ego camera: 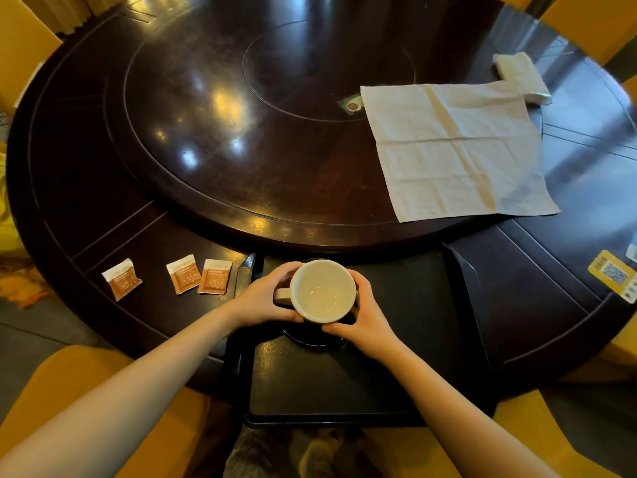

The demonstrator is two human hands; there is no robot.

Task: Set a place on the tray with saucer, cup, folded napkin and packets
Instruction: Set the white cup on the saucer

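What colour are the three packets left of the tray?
The packets are orange-brown with white tops, seen in the head view.

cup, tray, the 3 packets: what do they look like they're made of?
Cup: likely glazed ceramic; cream, thick rim, soft sheen inside.
Tray: black, semi-matte, raised rim; plastic or lacquered wood, can't tell which.
Packets: probably printed paper or foil laminate; flat, crimped edges, orange and white.

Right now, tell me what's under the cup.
A dark saucer on the tray shows below the cup; both hands and the cup cover most of it.
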